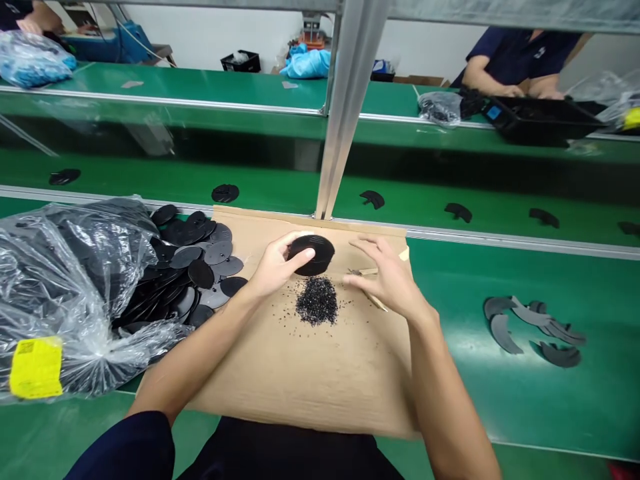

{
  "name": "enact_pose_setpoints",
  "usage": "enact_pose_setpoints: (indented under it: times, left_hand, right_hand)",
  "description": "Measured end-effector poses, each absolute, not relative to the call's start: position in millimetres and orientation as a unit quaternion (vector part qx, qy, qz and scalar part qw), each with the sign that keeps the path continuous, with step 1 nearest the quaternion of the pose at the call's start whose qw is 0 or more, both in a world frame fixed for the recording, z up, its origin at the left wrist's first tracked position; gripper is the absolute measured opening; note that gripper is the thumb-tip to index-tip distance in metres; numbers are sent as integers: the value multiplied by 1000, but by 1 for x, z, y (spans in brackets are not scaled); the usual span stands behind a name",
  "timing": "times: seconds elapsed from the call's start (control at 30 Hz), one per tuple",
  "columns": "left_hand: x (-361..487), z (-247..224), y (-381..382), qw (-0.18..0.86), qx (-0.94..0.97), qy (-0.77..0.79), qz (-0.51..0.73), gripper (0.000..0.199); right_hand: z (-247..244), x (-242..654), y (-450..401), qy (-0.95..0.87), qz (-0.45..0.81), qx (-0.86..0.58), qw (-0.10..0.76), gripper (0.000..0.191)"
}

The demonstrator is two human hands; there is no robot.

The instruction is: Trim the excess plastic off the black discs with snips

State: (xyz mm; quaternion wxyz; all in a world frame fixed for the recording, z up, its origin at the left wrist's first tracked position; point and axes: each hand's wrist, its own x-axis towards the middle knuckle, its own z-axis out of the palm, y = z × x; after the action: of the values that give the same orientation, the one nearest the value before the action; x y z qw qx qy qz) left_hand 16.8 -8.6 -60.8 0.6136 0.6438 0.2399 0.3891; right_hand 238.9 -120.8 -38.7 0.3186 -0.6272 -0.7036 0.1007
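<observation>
Between the thumb and fingers of my left hand (280, 263) is a round black disc (320, 257), held over the brown cardboard sheet (300, 373). To its right my right hand (387, 277) is spread, thumb and fingers apart, with nothing between them. A thin tweezer-like tool (373, 300) lies on the cardboard, partly behind that hand. Just below the disc sits a heap of tiny black pieces (317, 301), with stray ones scattered round it. Many black discs (217, 252) are piled to the left, spilling from a clear plastic bag (75, 267).
Curved dark parts (560, 355) lie on the green table at right. Behind a metal post (345, 100), spaced black parts (457, 212) rest on a green strip. Across, a person (525, 63) has both hands at a black bin (545, 120); another person's hand (33, 23) shows top left.
</observation>
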Motion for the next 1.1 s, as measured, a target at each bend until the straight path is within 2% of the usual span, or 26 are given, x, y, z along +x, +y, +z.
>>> enact_pose_setpoints:
  times: [0.07, 0.1, 0.17, 0.23, 0.37, 0.43, 0.67, 0.93, 1.1]
  left_hand:
    - [10, -78, -7, 646, 601, 282, 378, 50]
    - [7, -86, -7, 668, 574, 295, 370, 51]
    - [3, -99, -10, 707, 525, 306, 362, 52]
    - [1, -107, -15, 725, 502, 304, 360, 54]
    - [-4, -111, -23, 729, 506, 301, 349, 58]
    - [-7, -111, -25, 730, 515, 300, 335, 57]
    - [-17, -113, -27, 721, 567, 258, 303, 46]
    - [-20, -108, -27, 684, 624, 219, 308, 33]
    - [-22, -105, -27, 674, 643, 212, 294, 33]
  right_hand:
    - [-61, 254, -135, -692, 74, -690, 198, 65]
    - [-71, 259, -141, -683, 68, -710, 155, 61]
    - [-83, 262, -149, -670, 59, -729, 129, 44]
    - [-87, 256, -150, -669, 53, -718, 182, 31]
    - [-83, 226, -140, -677, 72, -634, 368, 26]
    - [-84, 210, -136, -682, 91, -597, 412, 24]
    - [-91, 192, -141, -693, 161, -529, 463, 26]
    - [-98, 191, -143, -719, 146, -509, 450, 28]
    - [-100, 190, -143, -726, 133, -499, 454, 29]
